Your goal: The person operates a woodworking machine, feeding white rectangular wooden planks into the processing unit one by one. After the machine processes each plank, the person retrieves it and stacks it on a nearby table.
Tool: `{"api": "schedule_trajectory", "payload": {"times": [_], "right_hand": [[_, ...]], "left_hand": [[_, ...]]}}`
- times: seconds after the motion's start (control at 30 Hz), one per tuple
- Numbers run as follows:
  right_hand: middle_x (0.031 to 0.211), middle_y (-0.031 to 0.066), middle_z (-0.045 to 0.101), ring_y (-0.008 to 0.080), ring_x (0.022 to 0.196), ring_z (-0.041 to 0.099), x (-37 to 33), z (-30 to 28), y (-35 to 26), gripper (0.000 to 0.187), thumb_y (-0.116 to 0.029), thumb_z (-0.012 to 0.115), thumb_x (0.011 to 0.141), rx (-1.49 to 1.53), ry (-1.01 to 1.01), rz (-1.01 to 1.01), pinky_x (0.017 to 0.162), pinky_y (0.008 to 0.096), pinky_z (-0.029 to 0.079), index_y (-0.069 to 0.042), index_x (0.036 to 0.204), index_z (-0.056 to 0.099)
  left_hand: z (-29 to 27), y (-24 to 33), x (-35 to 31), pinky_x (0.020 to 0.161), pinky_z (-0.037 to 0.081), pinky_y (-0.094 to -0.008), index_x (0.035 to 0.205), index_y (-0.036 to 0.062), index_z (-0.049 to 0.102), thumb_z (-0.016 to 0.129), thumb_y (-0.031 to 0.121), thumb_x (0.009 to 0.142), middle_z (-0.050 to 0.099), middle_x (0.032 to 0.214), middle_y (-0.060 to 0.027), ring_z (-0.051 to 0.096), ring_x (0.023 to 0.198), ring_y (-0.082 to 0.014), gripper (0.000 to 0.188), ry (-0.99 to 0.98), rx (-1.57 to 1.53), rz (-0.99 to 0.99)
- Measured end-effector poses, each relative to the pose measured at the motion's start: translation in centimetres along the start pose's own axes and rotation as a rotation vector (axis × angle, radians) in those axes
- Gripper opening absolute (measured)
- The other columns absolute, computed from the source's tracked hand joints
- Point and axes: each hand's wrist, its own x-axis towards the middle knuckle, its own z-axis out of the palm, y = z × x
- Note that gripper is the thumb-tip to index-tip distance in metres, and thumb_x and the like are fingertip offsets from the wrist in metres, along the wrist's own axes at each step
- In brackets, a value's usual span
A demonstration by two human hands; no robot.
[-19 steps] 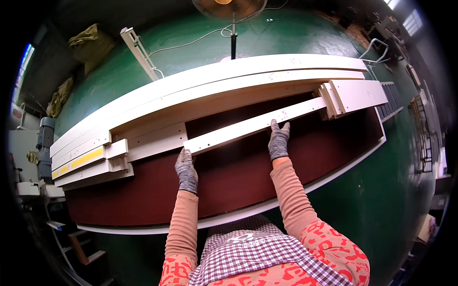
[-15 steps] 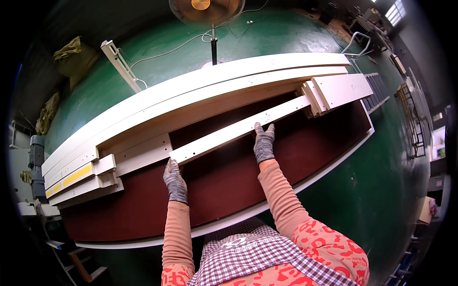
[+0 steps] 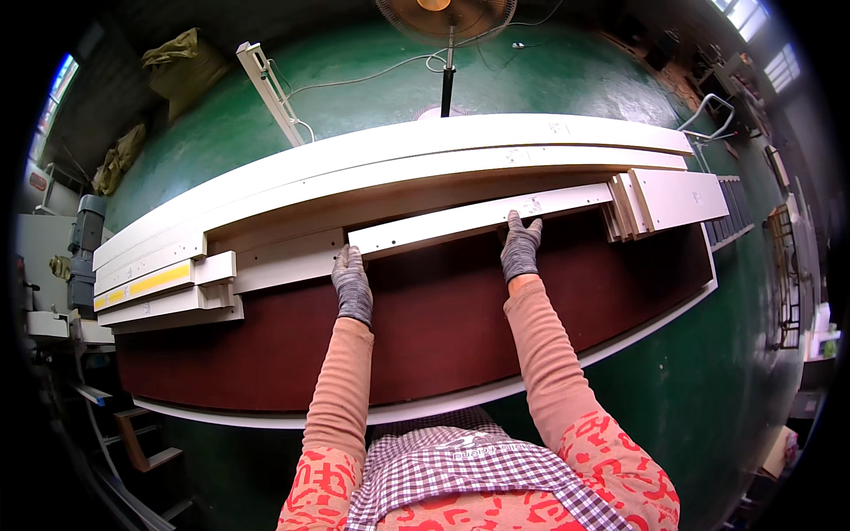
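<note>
Head view: both gloved hands are on one narrow white board (image 3: 443,224). Left hand (image 3: 352,283) grips its left end at the near corner. Right hand (image 3: 521,248) pinches the near edge right of mid-length, digits up on the top face; the rest of that grip is hidden under the board. Board runs between the hands and on past the right hand to the short boards (image 3: 682,199), stacked right of it. Can't tell if they touch.

Flat board (image 3: 288,259) sits just left of the left hand, its end beside the held board's. Long boards (image 3: 398,150) lie beyond both hands; yellow-marked board (image 3: 159,281) is well left of the left hand. Dark red table (image 3: 425,327) is below and nearer than the hands.

Step, as I read it: two-handed board handling. Any shift from here calls for both hands moving together, right end kept from snagging the short boards.

Containers: sack (image 3: 186,75), far beyond the left hand, contents not visible. Carton (image 3: 779,451), well right of the right hand, contents too small to tell.
</note>
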Motion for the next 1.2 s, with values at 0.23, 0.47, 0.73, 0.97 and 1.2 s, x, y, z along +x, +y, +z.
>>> {"api": "schedule_trajectory", "payload": {"times": [0.23,0.47,0.73,0.97,1.2], "right_hand": [[0.154,0.0199,0.03,0.0292,0.139,0.037,0.9,2.9,-0.8,0.086,-0.018,0.069,0.086,-0.029,0.083,0.048,0.114,0.0348,0.031,0.001,0.152,0.016],[0.156,0.0205,0.025,0.0302,0.142,0.033,1.1,3.6,-0.7,0.089,-0.023,0.068,0.087,-0.104,0.128,0.05,0.116,0.0346,0.029,0.003,0.152,0.013],[0.151,0.017,0.036,0.0304,0.132,0.043,2.5,0.7,2.9,0.104,-0.053,0.073,0.082,-0.099,0.114,0.042,0.107,0.0393,0.038,-0.006,0.154,0.016],[0.152,0.0152,0.032,0.0254,0.137,0.038,-17.3,-1.6,9.7,0.064,-0.015,0.058,0.097,0.101,-0.273,0.09,0.112,0.0386,0.031,-0.007,0.151,0.025],[0.147,0.0215,0.04,0.0336,0.135,0.041,-36.4,0.5,11.9,0.061,-0.025,0.07,0.085,-0.928,-1.09,-0.518,0.111,0.0387,0.035,-0.006,0.139,0.048]], "left_hand": [[2.5,-0.3,2.9,0.101,0.041,-0.0305,0.13,-0.0043,0.054,0.055,0.024,0.1,0.062,0.123,-0.0122,0.056,0.11,-0.0191,0.042,0.096,-0.017,0.038],[2.1,0.5,1.7,0.105,0.037,-0.0411,0.131,0.0041,0.054,0.063,0.015,0.095,0.057,0.13,-0.0062,0.051,0.118,-0.0175,0.038,0.155,-0.478,-0.105],[-8.7,2.6,-7.7,0.096,0.051,-0.0375,0.12,0.0025,0.059,0.06,0.004,0.094,0.062,0.115,-0.0093,0.061,0.107,-0.021,0.026,-0.225,-0.55,-0.194],[-24.3,2.1,-14.7,0.09,0.056,-0.0386,0.12,0.0014,0.059,0.062,0.014,0.096,0.067,0.112,-0.0119,0.067,0.1,-0.0227,0.028,-0.45,-0.47,-0.369],[-35.4,2.1,-17.0,0.061,0.054,-0.0277,0.12,0.0036,0.062,0.061,0.023,0.097,0.067,0.095,-0.0097,0.061,0.067,-0.0132,0.03,-0.76,-0.092,-0.681]]}}
